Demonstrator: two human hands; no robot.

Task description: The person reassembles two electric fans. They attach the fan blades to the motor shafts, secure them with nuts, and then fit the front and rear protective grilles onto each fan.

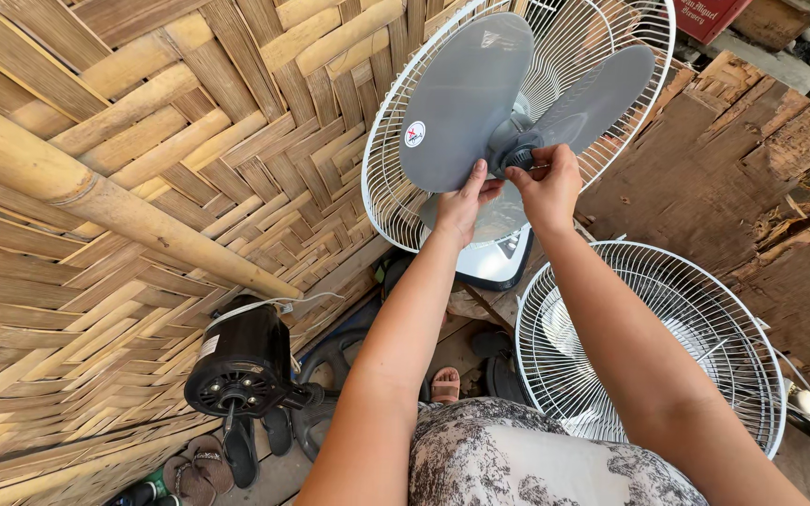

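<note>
Woven bamboo wall (171, 169) filling the left and top, with a thick bamboo pole (96, 201) slanting across it; rough wooden boards (752, 187) closing in the right.

Leaning against that wall, a white wire fan guard (611, 37), with grey fan blades (466, 98) sitting inside it. Reaching up from below, both bare arms. Left hand (466, 201) resting just under the lowest edge of the near blade, fingers loosely curled and touching the blade's rim, not clamped on anything. Right hand (546, 183) pinching the dark spinner cap (520, 155) at the blades' hub, thumb and fingers narrowed around it. Cap lying just above and between the two hands, right at the fingertips of the right one.

Sticking to the near blade, a small round white-and-red sticker (414, 133). Showing at the top right corner, part of a red sign (710, 14).

Leaning lower right, a second white wire guard (653, 342). Sitting lower left, a black fan motor (241, 361) with a small pale label on its side, and sandals (203, 464) lying beneath it on the floor.
</note>
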